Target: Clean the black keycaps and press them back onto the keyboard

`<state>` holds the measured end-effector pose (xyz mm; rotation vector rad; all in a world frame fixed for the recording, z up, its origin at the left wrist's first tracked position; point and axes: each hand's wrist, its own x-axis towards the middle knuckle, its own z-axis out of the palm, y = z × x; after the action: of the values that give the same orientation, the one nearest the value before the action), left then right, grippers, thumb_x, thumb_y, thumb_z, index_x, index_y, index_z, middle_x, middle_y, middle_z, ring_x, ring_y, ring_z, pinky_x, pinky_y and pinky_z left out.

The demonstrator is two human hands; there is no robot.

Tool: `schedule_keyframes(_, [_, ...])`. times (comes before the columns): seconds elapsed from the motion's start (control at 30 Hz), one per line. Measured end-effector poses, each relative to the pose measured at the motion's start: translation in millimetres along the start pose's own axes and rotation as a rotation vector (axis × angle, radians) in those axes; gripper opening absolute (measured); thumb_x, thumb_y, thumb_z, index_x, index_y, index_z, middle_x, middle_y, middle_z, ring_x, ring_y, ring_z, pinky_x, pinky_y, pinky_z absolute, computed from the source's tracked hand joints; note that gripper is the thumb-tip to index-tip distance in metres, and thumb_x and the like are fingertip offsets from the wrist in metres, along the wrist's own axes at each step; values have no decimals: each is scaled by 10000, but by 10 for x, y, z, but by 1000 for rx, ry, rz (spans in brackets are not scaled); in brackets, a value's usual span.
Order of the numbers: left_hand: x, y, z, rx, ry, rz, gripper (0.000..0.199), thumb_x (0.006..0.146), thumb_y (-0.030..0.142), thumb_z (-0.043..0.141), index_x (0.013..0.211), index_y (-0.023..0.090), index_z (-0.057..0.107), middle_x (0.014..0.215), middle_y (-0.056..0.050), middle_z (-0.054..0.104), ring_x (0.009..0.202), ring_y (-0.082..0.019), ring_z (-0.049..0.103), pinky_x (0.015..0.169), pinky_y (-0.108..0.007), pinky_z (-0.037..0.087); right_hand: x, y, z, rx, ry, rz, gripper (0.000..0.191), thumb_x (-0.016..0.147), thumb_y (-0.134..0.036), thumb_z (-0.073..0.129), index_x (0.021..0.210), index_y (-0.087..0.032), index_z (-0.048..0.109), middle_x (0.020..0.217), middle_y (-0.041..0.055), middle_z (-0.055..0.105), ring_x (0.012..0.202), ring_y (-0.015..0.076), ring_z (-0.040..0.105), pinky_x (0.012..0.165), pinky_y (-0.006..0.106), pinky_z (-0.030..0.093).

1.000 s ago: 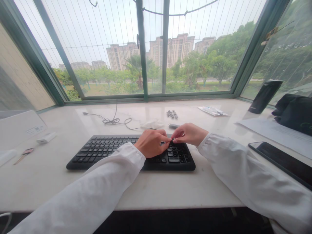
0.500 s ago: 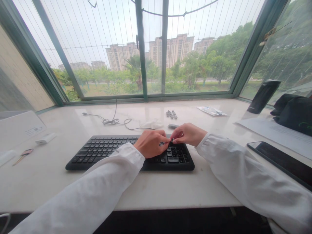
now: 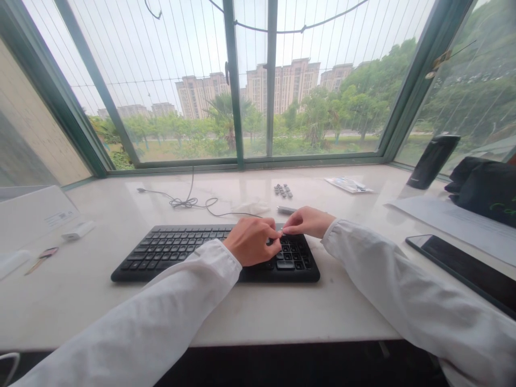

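Observation:
A black keyboard [image 3: 169, 250] lies on the white marble ledge, and several key positions on its number pad [image 3: 293, 252] look bare of caps. My left hand [image 3: 250, 242] is over the keyboard's right half, fingers pinched together at the top of the number pad. From the right, my right hand [image 3: 308, 221] meets it with thumb and finger pinched. The fingertips of both hands touch or nearly touch. Whatever they hold is too small and hidden to name. Behind the keyboard several loose grey keycaps [image 3: 282, 191] sit in a cluster.
Near the keycaps lie a slim metallic tool [image 3: 285, 210] and a clear plastic packet [image 3: 349, 185]. A cable [image 3: 185, 202] is coiled behind the keyboard. To the right are a phone [image 3: 463, 269], papers [image 3: 439, 212] and a black cylinder [image 3: 433, 161]; to the left, a key [image 3: 42, 259] and white adapter [image 3: 78, 230].
My right hand has shifted slightly left and its fingers have closed in against my left fingertips. My left hand has dipped a little. The keyboard stays in place.

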<state>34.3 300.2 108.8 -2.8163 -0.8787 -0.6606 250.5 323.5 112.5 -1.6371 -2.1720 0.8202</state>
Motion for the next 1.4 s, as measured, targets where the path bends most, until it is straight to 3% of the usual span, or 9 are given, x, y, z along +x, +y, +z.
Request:
schedule_keyframes(0.27, [54,85,-41,30,-40,-32,283,841,297,512,696,200,735,792,-2,696,534,-105,520,501,-278,271,0,-53,38,-19,18,38,290,705,-345,698,898,-147,784,800,62,749,826,222,646,691,273,450])
schedule_keyframes(0.8, [71,104,-55,132,-67,8,315,846,307,462,707,196,723,754,-5,683,540,-124,527,499,-301,239,33,-91,88,-64,3,33,205,766,-294,654,845,-147,774,690,25,689,695,161,585,626,261,404])
schedule_keyframes(1.0, [83,100,-27,129,-66,18,316,847,307,467,686,200,718,762,12,682,542,-119,520,496,-287,219,-10,-145,142,-84,82,72,124,735,-209,682,806,-156,769,704,30,699,689,162,596,622,256,408])
schedule_keyframes(1.27, [56,21,-16,1,2,-98,305,867,308,487,695,221,722,787,24,692,607,-106,557,540,-260,290,4,-47,92,-6,97,36,161,756,-247,681,852,-133,742,775,48,720,722,156,626,667,259,459])
schedule_keyframes(1.4, [37,-118,-101,52,122,-209,328,906,331,435,816,257,742,897,28,706,729,-129,618,591,-267,335,21,15,-26,70,213,48,194,770,-280,663,863,-121,724,799,65,715,748,164,626,708,274,469])
